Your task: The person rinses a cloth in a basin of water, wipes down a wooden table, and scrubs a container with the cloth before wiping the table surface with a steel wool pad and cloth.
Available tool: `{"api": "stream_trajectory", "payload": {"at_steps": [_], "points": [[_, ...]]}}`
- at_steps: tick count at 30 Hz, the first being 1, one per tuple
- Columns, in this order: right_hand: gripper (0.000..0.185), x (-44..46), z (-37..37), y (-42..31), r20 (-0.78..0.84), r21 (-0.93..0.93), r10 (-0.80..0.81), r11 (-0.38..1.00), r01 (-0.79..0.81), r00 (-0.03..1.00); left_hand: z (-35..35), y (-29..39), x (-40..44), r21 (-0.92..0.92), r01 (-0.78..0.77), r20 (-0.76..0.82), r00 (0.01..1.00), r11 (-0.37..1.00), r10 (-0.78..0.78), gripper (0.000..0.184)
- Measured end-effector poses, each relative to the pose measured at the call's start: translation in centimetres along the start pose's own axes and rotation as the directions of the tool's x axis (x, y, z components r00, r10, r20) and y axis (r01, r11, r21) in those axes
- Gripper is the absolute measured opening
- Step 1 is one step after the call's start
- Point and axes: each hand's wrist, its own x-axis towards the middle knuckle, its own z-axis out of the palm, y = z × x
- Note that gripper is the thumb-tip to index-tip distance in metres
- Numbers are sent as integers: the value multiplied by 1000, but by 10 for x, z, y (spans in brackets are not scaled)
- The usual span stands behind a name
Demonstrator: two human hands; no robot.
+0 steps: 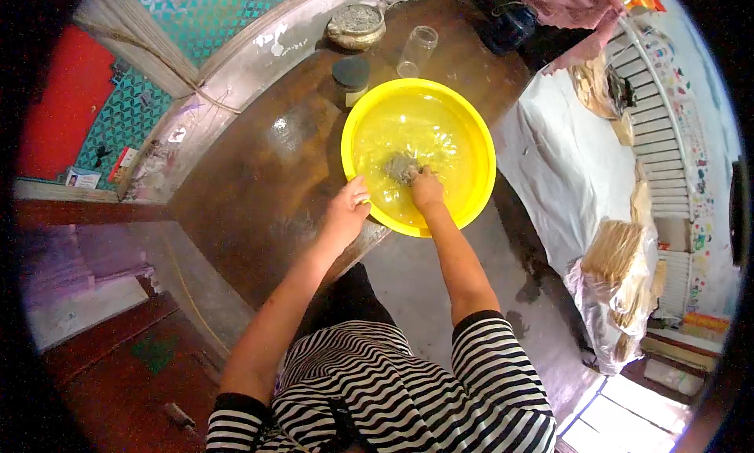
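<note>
A round yellow basin [485, 188] of rippling water stands near the edge of the dark wooden table [259, 178]. My left hand [347, 211] grips the basin's near-left rim, fingers curled over it. Inside, my right hand [426, 188] reaches into the water, closed on a grey crumpled scrubber [401, 168]; whether it is mesh or cloth I cannot tell. Behind the rim stand a dark-lidded jar [350, 74] and a clear glass tumbler [417, 51], neither touched by my hands.
A weathered round pot [356, 27] sits at the table's back by the window ledge. On the right, a bed with a pale sheet [542, 155] carries plastic-wrapped brown bundles [613, 253]. Grey floor [440, 296] shows below the basin.
</note>
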Motion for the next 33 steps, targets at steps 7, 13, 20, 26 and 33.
{"api": "stream_trajectory", "payload": {"at_steps": [7,13,20,26,33], "points": [[35,8,-84,19,185,617,40,773,-148,982,5,8,10,177,-111,58,993,978,102,63],[27,-7,-171,18,193,978,-85,98,-184,978,35,26,46,485,-371,181,928,792,325,63],[20,-21,-185,42,65,967,-80,253,-42,995,53,57,70,251,-126,147,985,960,91,30],[17,-20,-184,50,-213,941,-27,265,212,977,58,73,75,104,-243,229,949,964,215,17],[38,-20,-177,40,-228,888,-186,363,282,956,65,81,77,-367,-38,71,995,930,69,22]]}}
